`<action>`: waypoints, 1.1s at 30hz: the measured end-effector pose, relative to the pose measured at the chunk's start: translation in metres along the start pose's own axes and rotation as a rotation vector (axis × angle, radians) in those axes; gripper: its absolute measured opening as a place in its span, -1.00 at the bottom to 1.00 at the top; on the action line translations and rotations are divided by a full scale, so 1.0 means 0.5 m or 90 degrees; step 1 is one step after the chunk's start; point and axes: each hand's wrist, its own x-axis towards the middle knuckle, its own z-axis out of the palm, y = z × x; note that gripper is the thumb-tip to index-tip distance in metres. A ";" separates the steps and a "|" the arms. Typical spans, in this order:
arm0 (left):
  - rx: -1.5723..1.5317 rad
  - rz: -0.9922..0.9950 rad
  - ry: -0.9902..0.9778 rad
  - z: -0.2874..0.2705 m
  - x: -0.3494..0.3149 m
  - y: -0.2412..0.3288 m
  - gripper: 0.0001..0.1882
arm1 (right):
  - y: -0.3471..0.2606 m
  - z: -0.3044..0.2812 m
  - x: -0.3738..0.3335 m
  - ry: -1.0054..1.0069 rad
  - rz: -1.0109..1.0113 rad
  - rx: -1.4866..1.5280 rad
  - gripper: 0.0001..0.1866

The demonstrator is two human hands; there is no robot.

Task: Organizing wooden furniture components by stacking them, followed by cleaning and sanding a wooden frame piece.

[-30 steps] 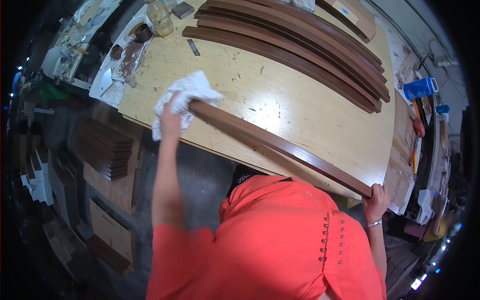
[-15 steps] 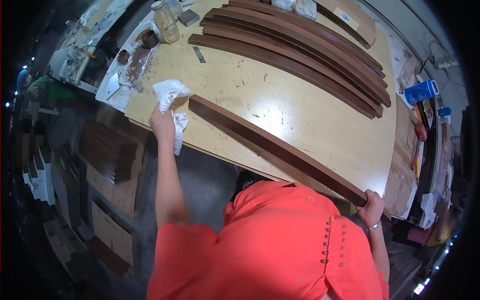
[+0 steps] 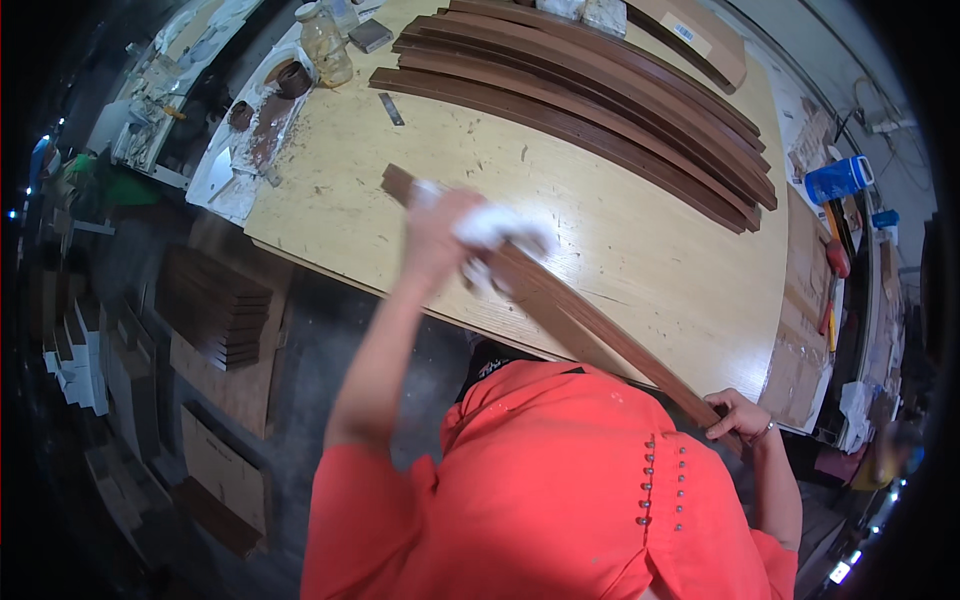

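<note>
A long brown wooden strip (image 3: 592, 316) slants across the near part of the table, from upper left down to my right side. My left hand (image 3: 440, 235), smeared by motion, grips a white cloth (image 3: 492, 226) that lies over the strip near its far end. At the near end, my right hand (image 3: 738, 415) is closed round the strip, just past the table's front edge. The strip now shows a narrow, lighter brown face, and its far tip sticks out beyond the cloth.
Several similar brown strips (image 3: 580, 125) lie side by side at the back of the pale table (image 3: 330, 215). A small metal blade (image 3: 390, 109), a glass jar (image 3: 326, 50) and a stained white tray (image 3: 222, 178) are at the left. A blue container (image 3: 838, 181) stands right.
My left hand has carried the cloth rightward onto the strip. The strip has been turned to another face, its far end slightly farther off, and my right hand has changed its hold.
</note>
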 end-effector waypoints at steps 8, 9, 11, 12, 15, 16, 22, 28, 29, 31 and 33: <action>-0.007 -0.350 0.206 -0.100 0.064 -0.044 -0.45 | -0.036 0.024 0.000 -0.066 0.063 0.280 -0.48; -0.190 -0.351 0.138 -0.069 0.057 0.067 -0.42 | -0.037 0.028 0.003 -0.062 0.067 0.290 -0.48; -0.139 -0.043 0.041 0.036 -0.029 0.148 -0.40 | -0.057 0.030 0.008 -0.101 0.043 0.219 -0.56; -0.166 0.075 -0.088 0.091 -0.065 0.184 -0.46 | -0.052 0.030 0.012 -0.100 0.047 0.219 -0.56; -0.012 0.285 -0.191 0.115 -0.081 0.219 -0.57 | -0.034 0.025 0.019 -0.068 0.072 0.053 -0.59; 0.031 0.268 -0.175 0.111 -0.079 0.171 -0.58 | -0.043 0.032 0.019 -0.062 0.047 -0.014 -0.58; 0.138 -0.076 0.012 -0.035 -0.008 -0.181 -0.58 | -0.039 0.038 0.037 -0.030 0.022 -0.115 -0.67; 0.151 -0.376 0.166 -0.106 0.081 -0.192 -0.63 | 0.059 0.053 0.058 0.038 -0.045 -0.086 -0.72; 0.098 -0.345 0.237 -0.099 0.085 -0.155 -0.63 | 0.088 0.055 0.061 0.080 -0.081 -0.066 -0.71; -0.086 -0.308 0.311 -0.040 0.073 -0.112 -0.57 | 0.074 0.076 0.064 0.105 -0.109 -0.041 -0.72; -0.273 -0.283 0.103 0.028 0.059 0.108 -0.48 | 0.039 0.104 0.056 0.137 -0.128 -0.008 -0.73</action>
